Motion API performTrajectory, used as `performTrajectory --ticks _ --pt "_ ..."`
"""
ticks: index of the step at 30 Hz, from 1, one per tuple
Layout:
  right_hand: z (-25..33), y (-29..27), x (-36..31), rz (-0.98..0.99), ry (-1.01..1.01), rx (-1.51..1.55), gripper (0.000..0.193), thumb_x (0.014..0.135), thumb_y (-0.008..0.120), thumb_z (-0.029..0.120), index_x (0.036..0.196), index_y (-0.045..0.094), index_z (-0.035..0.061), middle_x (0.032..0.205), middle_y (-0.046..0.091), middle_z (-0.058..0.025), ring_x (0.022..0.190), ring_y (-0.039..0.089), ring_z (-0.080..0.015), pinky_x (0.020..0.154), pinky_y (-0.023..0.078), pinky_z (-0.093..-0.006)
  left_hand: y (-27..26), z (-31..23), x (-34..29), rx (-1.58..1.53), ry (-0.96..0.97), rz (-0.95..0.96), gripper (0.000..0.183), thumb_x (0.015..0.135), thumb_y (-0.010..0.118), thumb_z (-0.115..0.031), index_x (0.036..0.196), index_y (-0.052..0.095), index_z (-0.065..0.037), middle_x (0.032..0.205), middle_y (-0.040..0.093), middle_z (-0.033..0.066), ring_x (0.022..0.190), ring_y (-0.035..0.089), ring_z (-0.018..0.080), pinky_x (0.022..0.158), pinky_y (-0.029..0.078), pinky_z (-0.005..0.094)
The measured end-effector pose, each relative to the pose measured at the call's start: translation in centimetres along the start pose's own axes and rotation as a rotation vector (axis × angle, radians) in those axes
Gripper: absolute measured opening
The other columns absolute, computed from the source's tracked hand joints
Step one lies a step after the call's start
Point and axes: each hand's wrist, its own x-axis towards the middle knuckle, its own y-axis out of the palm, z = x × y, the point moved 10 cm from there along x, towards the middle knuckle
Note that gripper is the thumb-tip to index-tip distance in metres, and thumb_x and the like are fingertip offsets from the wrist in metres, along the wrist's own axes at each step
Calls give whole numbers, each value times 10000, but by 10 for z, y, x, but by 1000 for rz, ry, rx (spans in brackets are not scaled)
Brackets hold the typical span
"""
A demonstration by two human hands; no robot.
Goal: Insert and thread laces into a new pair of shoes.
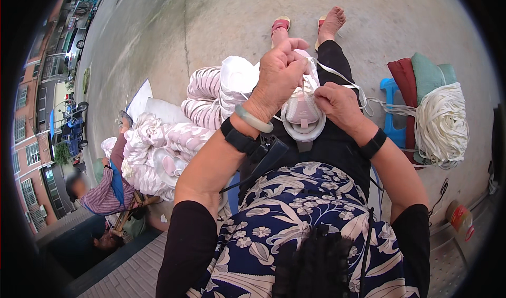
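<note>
One white-and-pink shoe rests on the person's dark lap in the head view, toe toward the body; its lacing looks partway done, as some white lace loops free beside it, though the filled holes cannot be counted; pale shoe pieces lie leftward, a lace bundle rightward; the left hand has its grip pinched closed on the lace; the right hand is pinched too, at the shoe's edge, seemingly on lace.
</note>
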Motion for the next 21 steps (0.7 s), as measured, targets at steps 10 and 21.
performTrajectory --ticks 10,21 --pt "-2 12 6 3 -13 -73 100 780 555 124 824 623 66 763 585 -115 737 594 -307 649 463 -394 -13 -1 -1 2 76 -86 278 845 520 -11 1118 487 33 743 581 45 562 483 40 549 409 161" --pt "-9 18 11 29 39 -22 103 781 523 104 815 607 54 784 592 -129 762 593 -313 672 459 -400 -18 -3 -3 16 103 -116 284 839 530 -22 1113 485 37 747 590 49 562 483 40 548 411 158"
